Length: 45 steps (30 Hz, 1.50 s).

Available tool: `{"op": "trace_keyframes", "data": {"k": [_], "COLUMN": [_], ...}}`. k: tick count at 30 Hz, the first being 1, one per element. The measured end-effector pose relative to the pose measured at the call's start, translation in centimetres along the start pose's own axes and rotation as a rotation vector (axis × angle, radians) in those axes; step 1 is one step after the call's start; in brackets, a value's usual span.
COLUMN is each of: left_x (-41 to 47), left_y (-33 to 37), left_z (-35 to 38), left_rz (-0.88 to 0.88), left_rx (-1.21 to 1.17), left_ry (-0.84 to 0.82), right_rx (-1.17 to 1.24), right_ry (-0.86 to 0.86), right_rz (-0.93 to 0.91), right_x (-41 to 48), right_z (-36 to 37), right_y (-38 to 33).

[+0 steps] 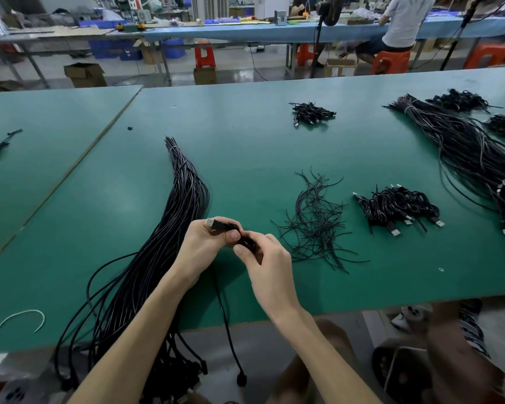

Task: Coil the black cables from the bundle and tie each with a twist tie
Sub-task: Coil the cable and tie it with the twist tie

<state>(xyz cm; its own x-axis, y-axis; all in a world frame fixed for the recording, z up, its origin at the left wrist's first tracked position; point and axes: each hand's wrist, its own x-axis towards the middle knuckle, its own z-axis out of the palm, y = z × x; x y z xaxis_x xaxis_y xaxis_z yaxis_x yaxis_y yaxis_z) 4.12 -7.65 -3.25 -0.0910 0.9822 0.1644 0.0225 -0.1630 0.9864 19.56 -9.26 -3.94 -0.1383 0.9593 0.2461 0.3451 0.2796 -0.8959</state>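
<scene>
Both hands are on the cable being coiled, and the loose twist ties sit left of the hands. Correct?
No. The head view shows the twist ties right of the hands; the bundle lies on their left. The left hand and right hand do both hold the cable.

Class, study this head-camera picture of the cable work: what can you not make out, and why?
1. Head view: the coiled cable is mostly covered by the left hand and right hand; whether it is tied yet cannot be told.
2. Head view: the bundle drops over the table edge; its near ends are hidden by the left forearm and cut off by the bottom edge.
3. Head view: a dark speck is too small to identify.
</scene>
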Motion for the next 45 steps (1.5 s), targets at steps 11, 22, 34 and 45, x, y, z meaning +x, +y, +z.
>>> {"op": "trace_keyframes", "data": {"k": [11,22,34,45], "left_x": [0.7,0.5,0.4,0.0], "left_y": [-0.5,-0.6,-0.5,-0.2], "left_z": [-0.3,-0.2,0.4,1.0], "left_rz": [-0.010,-0.029,-0.066,-0.008], "left_rx": [0.062,0.124,0.163,0.243], "left_ry": [0.189,0.192,0.162,0.162], "right_rx": [-0.816,-0.784,-0.330,0.128], "right_ry": [0.092,0.070,0.227,0.113], "right_rz": [0.058,0.066,-0.066,0.082], "right_x": [2.0,2.2,2.4,1.0], "right_z": [-4.2,-4.1,-4.1,-0.7], "right_y": [1.9,2.4,1.5,0.0]}}
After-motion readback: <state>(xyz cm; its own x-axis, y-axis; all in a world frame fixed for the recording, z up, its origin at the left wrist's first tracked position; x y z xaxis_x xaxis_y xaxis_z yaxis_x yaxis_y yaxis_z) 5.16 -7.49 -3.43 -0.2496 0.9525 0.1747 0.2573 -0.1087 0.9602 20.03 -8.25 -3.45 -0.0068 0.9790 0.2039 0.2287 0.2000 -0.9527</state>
